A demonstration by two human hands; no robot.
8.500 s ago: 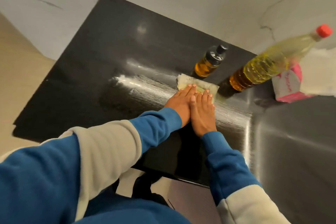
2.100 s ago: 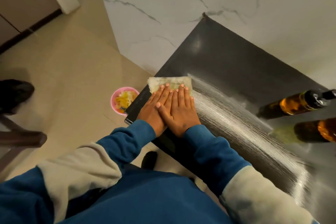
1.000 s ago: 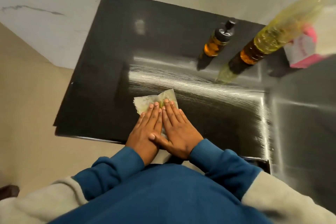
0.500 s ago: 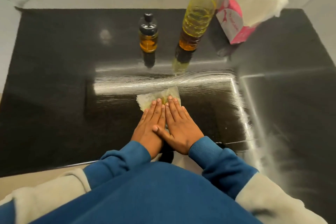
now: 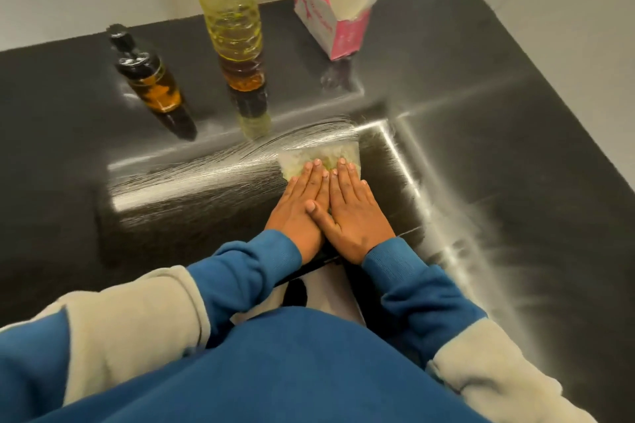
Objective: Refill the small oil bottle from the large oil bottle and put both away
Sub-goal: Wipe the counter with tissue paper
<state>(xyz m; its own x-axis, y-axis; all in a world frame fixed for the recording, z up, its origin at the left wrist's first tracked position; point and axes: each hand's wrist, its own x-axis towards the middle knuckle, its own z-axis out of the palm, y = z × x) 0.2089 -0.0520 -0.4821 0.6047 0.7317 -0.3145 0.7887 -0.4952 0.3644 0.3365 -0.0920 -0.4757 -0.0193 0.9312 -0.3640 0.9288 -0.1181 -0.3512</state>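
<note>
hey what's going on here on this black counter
A person in a blue and grey sweatshirt is pressing both hands, left hand and right hand, flat on a folded, yellow-stained paper towel on the glossy black counter. Behind stand the small dark-capped glass oil bottle, the large clear plastic oil bottle and a pink tissue box, all untouched.

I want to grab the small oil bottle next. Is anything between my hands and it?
Nothing visible: the left hand and right hand lie flat on the tissue, with only bare black counter up to the small oil bottle.
</note>
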